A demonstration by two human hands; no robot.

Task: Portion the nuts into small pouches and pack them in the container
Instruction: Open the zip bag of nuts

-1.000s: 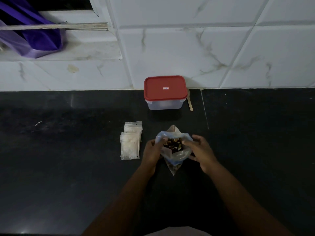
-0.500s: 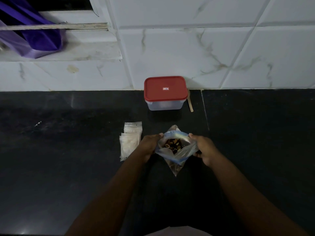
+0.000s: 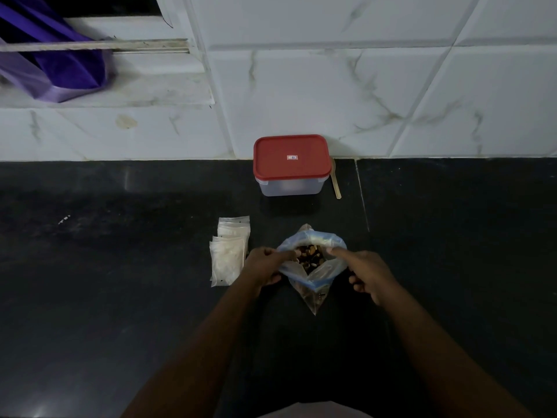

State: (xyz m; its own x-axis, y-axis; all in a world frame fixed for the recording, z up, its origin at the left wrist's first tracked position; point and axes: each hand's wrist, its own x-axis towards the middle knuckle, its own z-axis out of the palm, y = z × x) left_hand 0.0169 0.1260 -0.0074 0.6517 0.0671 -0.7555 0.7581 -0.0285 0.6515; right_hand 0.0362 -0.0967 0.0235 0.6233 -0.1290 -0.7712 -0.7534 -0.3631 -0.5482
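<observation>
1. The container (image 3: 291, 187) is set on the black countertop (image 3: 120, 282), backed against the tiled wall (image 3: 301, 86). Its red lid (image 3: 291, 156) is fitted on (fully seated, as far as can be seen).
2. The nut bag (image 3: 315, 285), a clear zip bag with a blue-edged mouth, is placed in front of the container and slightly right of it. It is held upright with the mouth spread wide. Its lower corner is pointed away from the container.
3. The nuts (image 3: 310, 256) are seen inside through the open mouth.
4. Left hand (image 3: 265, 265): the bag rim on the side left of the container's centre line is pinched between curled fingers and thumb.
5. Right hand (image 3: 366, 273): the opposite rim is gripped. The index finger is laid over the edge and the other fingers are curled against the bag's outside.
6. The small pouches (image 3: 229, 251) are stacked flat in front of the container and to its left, just beside the left hand. Their contents cannot be told.
7. A wooden stick (image 3: 336, 182) is laid just right of the container, its far end partly hidden behind it.
8. A purple bag (image 3: 60, 64) is seen well left of the container, up on a wall ledge.
</observation>
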